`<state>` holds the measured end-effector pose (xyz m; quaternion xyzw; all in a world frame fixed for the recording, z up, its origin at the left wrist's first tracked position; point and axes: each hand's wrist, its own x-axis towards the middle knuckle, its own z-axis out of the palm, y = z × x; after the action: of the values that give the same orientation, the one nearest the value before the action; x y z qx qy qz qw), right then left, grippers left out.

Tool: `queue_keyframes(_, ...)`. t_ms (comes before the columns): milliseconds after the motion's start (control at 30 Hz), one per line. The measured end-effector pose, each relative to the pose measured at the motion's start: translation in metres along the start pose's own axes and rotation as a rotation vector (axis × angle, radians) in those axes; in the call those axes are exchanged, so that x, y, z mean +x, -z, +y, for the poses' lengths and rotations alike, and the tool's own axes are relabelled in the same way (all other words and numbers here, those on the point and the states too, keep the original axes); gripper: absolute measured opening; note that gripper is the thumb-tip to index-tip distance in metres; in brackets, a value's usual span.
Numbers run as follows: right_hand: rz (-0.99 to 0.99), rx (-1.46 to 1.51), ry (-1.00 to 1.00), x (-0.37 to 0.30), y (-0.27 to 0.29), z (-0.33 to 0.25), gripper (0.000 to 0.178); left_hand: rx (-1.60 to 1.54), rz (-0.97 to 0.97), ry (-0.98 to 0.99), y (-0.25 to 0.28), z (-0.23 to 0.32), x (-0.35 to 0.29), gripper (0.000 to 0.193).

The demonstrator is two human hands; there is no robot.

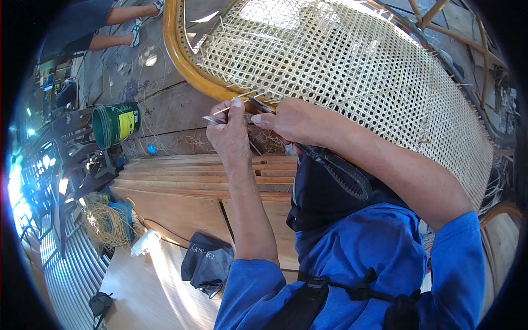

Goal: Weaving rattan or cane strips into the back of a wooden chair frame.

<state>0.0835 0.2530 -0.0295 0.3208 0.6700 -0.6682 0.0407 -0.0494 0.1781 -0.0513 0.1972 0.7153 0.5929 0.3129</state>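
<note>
Fingers of both hands pinch a cane strand (235, 106) at the woven panel (352, 71) (green bucket (115, 124), yellow label, leftward).

Two hands are at work at the frame's upper middle: one left hand (230, 129) and one right hand (290, 121). One woven cane panel (352, 71) fills the upper right, held in one curved wooden frame (181, 55). One black-handled tool (335, 170) sits at the centre. One green bucket (115, 124) stands at the left. One bundle of loose cane strands (107, 223) lies at the lower left, one white bottle (144, 242) beside it, and one dark cloth (206, 264) lies at the lower middle.
</note>
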Motion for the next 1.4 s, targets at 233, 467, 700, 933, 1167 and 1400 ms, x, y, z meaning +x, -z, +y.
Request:
queue_keyframes(233, 0.01, -0.034, -0.206, -0.004, -0.002, -0.014, 0.064, 0.141, 0.063, 0.083, 0.011, 0.004, 0.003, 0.015)
queue_keyframes(467, -0.016, 0.133, -0.095, -0.001, 0.002, -0.012, 0.062, 0.311, 0.023, -0.084, 0.005, 0.005, 0.007, 0.013)
queue_keyframes(700, -0.034, 0.144, -0.053, 0.005, 0.003, -0.016, 0.06, 0.37, -0.006, -0.039, 0.0, 0.012, 0.007, 0.014)
queue_keyframes(933, -0.047, -0.016, 0.134, 0.003, 0.0, -0.008, 0.045, 0.282, -0.019, -0.017, 0.007, 0.005, 0.015, 0.015)
queue_keyframes(1167, 0.018, -0.23, 0.279, 0.011, -0.003, -0.007, 0.043, 0.188, -0.064, 0.012, 0.007, 0.01, 0.012, 0.015)
queue_keyframes(1400, 0.096, -0.086, -0.15, -0.012, -0.02, -0.008, 0.06, 0.228, -0.078, 0.116, 0.027, 0.013, 0.004, 0.014)
